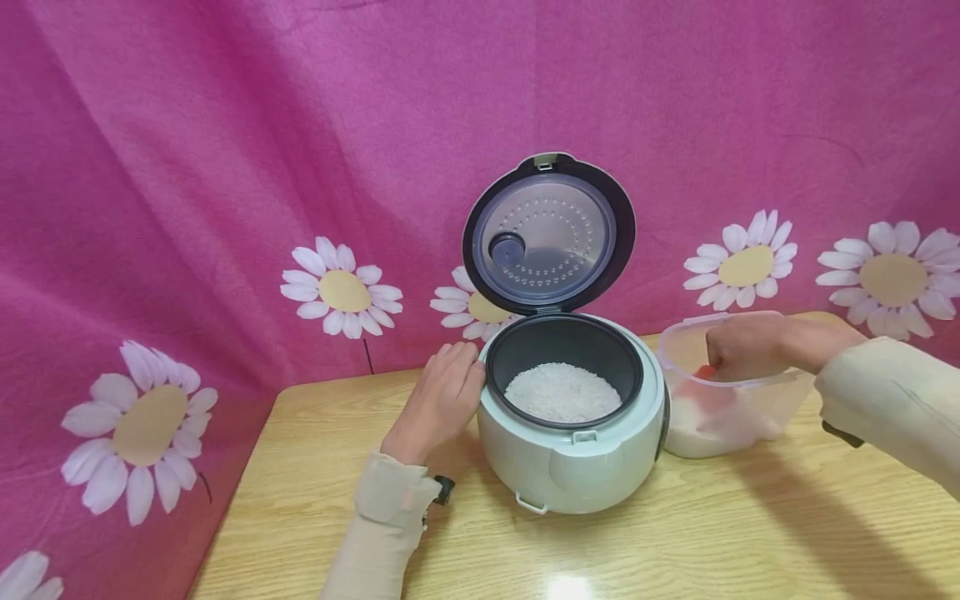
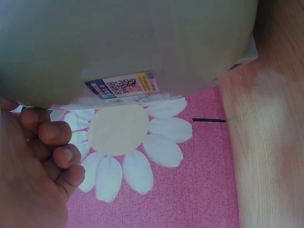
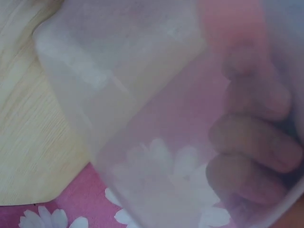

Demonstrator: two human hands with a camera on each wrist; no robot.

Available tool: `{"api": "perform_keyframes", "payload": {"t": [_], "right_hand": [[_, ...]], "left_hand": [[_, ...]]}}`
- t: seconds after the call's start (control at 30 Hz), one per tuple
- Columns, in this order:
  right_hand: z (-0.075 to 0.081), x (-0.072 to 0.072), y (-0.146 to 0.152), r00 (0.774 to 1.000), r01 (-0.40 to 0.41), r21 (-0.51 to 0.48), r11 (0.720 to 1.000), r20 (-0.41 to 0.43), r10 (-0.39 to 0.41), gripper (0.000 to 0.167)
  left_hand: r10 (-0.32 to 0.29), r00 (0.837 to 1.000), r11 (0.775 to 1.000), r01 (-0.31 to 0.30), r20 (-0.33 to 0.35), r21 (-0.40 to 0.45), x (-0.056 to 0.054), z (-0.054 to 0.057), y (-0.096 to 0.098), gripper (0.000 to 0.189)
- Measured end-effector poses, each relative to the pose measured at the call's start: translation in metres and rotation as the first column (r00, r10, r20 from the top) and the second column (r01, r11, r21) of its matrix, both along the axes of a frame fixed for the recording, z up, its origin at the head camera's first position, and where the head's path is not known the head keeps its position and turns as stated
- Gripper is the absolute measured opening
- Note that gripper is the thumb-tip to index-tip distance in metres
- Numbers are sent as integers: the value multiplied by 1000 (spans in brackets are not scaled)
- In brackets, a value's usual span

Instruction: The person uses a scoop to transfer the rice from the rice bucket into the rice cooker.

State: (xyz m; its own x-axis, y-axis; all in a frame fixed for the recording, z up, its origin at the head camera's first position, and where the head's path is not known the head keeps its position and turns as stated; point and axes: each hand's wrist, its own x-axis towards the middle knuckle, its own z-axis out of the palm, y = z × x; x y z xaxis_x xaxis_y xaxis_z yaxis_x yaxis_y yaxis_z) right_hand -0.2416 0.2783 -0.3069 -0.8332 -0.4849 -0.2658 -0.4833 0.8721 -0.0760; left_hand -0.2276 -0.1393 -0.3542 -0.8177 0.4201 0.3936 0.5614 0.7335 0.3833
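Two containers: cooker [image 1: 592, 479] holding rice [image 1: 562, 393]; tub [image 1: 772, 408] at its three o'clock, white contents [image 1: 690, 435] indistinct.
Left hand [image 1: 440, 400] against cooker's nine o'clock, fingers relaxed; right hand [image 1: 757, 346] inside tub, fingers gripping a part-hidden red utensil [image 1: 704, 372].

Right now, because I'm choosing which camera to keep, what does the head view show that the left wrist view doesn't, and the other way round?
Only the head view shows the raised lid, the white rice in the pot, and the right hand in the translucent tub, gripping something red.

Only the left wrist view shows the label with a QR code and the left hand's palm side.

Both share the left hand beside the rice cooker, the wooden table and the flowered pink cloth.
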Motion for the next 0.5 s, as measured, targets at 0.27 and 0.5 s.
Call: {"api": "perform_keyframes", "payload": {"t": [0.27,0.5], "right_hand": [[-2,1,-6,1000,-19,4,1000,5,19,37],[-8,-3,-5,999,7,-40,999,41,-6,31]], "left_hand": [[-3,1000,1000,3,-7,-10,-1,-1,0,20],[1,1000,1000,-1,-4,-13,-1,-1,-1,19]]}}
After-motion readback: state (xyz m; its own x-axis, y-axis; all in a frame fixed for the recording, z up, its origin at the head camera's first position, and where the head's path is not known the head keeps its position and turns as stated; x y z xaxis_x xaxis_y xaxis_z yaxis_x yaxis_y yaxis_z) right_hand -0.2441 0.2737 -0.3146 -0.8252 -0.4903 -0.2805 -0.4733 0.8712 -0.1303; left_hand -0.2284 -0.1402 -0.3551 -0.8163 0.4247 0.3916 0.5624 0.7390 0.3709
